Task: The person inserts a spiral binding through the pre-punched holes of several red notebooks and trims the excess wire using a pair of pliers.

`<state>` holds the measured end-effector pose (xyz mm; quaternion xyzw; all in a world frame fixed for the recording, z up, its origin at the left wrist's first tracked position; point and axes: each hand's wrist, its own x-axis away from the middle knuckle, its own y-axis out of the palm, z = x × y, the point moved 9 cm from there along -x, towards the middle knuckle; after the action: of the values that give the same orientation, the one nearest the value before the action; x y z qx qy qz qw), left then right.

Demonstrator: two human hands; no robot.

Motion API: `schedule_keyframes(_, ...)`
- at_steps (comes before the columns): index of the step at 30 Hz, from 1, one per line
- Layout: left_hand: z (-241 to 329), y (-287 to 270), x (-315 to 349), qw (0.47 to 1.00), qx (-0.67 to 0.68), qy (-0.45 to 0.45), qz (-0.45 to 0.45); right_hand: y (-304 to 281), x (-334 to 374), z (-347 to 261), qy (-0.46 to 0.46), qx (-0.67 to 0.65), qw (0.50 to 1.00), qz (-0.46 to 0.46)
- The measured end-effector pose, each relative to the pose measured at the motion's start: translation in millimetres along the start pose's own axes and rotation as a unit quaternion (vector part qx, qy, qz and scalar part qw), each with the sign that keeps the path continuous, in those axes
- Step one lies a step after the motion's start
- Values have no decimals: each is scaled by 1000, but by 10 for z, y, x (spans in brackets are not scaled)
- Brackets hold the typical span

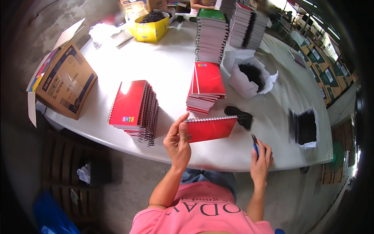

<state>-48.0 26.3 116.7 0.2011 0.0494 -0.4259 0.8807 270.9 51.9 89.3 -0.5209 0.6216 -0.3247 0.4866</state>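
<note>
My left hand (179, 144) grips a red spiral notebook (212, 129) by its left end, holding it tilted above the table's front edge with the wire coil upward. Blue-handled pliers (255, 146) are in my right hand (261, 162), their dark jaws pointing up toward the notebook's right end, apart from it. A stack of red spiral notebooks (130, 103) stands to the left, coil ends sticking out at its near right corner. Straight ahead, a fanned pile of red-covered books (206, 80) lies just beyond the held notebook. A black, shoe-shaped object (239, 117) rests behind the pliers.
Taller notebook stacks (211, 37) rise at the back. A white bag of black coils (251, 74) sits right of centre, and a bundle of black coils (304, 126) at far right. An open cardboard box (66, 82) stands left; a yellow container (152, 29) is farther back.
</note>
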Motion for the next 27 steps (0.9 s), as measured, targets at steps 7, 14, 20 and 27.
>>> schedule_keyframes(7, 201, 18, 25, 993, 118, -19, -14, 74, -213, -489, -98, -208, 973, -28)
schedule_keyframes(14, 945, -556, 24, 979, 90, 168, 69, -49, -694, -1876, -77, -767, 629, -103)
schedule_keyframes(20, 1428, -1055, -204, 961, 38, 231, 148, -345, -1230, -3193, -208, -673, 701, -112)
schedule_keyframes(27, 1262, -1170, -318, 945, -232, 202, 108, -51, -1564, -3953, -126, -819, 508, -234)
